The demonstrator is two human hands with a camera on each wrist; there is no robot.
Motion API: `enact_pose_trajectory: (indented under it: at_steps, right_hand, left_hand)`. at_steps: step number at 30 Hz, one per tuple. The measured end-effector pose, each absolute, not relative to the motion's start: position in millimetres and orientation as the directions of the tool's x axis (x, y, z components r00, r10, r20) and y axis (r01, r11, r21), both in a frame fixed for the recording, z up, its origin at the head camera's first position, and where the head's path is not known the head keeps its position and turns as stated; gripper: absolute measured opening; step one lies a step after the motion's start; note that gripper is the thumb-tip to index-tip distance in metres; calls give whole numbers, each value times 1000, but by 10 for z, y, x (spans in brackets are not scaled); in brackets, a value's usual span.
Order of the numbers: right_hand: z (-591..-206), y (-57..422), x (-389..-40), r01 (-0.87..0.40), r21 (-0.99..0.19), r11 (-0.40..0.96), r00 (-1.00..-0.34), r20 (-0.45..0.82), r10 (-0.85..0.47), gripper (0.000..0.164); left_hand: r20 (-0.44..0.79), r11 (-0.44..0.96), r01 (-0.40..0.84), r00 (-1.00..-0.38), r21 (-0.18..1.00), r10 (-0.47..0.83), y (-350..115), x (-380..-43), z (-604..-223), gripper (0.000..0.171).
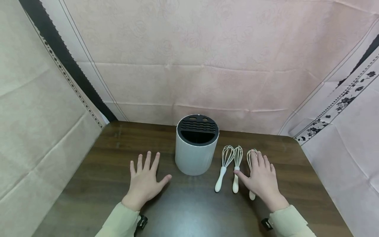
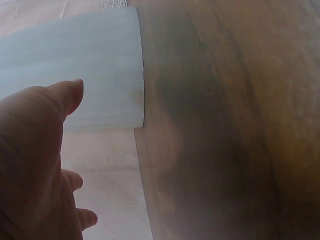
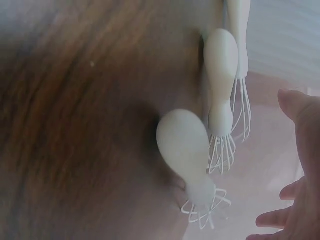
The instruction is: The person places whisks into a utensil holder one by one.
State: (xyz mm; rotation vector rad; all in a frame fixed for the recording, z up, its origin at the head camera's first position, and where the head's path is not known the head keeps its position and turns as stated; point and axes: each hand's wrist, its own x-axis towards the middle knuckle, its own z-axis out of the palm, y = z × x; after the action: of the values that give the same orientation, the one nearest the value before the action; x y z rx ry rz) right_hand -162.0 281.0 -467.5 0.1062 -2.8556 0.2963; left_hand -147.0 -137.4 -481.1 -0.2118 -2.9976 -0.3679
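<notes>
Three cream whisks lie side by side on the table: a left whisk point(image 1: 220, 179), a middle whisk point(image 1: 235, 184) and a right whisk point(image 1: 252, 195). My right hand point(image 1: 262, 181) is spread, palm down, over the right whisk and covers part of it. In the right wrist view that whisk's handle point(image 3: 182, 142) shows apart from the fingers. A white cylindrical holder point(image 1: 193, 158) with a black slotted lid point(image 1: 199, 125) stands upright left of the whisks. To its left my left hand point(image 1: 145, 184) is spread with nothing in it. The left wrist view shows the thumb before the holder's white wall point(image 2: 110, 55).
The brown wooden table point(image 1: 183, 204) has its far edge just behind the holder. A pale pink cloth point(image 1: 192, 82) hangs behind it, and light cloths hang at the left point(image 1: 35, 131) and right sides.
</notes>
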Motion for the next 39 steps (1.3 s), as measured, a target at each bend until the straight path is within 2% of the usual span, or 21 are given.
enact_pose_trajectory:
  at_steps: [5, 8, 14, 18, 23, 27, 31, 39]
  right_hand:
    - [-4635, 2927, -1642, -44, -348, 937, -979, 204, 30, 110]
    - [-4625, 3015, -1690, 0, -477, 879, -989, 131, 71, 111]
    - [-4663, 3179, -1797, 185, -733, 654, -982, -123, 140, 113]
    - [-4694, 3217, -1845, 313, -826, 469, -950, -275, 149, 114]
    - [-4702, 3233, -1878, 375, -855, 359, -927, -353, 127, 112]
    - [-4697, 3265, -1886, 400, -851, 340, -916, -382, 121, 107]
    - [-4681, 3266, -1896, 410, -842, 351, -911, -392, 124, 98]
    - [-4710, 3245, -1928, 415, -834, 364, -910, -389, 146, 66]
  left_hand:
    - [128, 954, 157, -983, 255, 128, -1363, -1483, -4818, 98]
    - [124, 934, 163, -984, 317, 130, -1364, -1501, -4813, 99]
    - [101, 829, 156, -988, 537, 120, -1347, -1557, -4722, 105]
    - [59, 683, 126, -991, 719, 120, -1320, -1576, -4596, 99]
    - [126, 405, 176, -981, 897, 147, -1259, -1614, -4491, 80]
    - [194, 227, 223, -971, 948, 143, -1204, -1662, -4423, 70]
    - [201, 154, 219, -972, 964, 121, -1132, -1708, -4343, 65]
    - [180, 61, 187, -977, 980, 114, -965, -1796, -4155, 65]
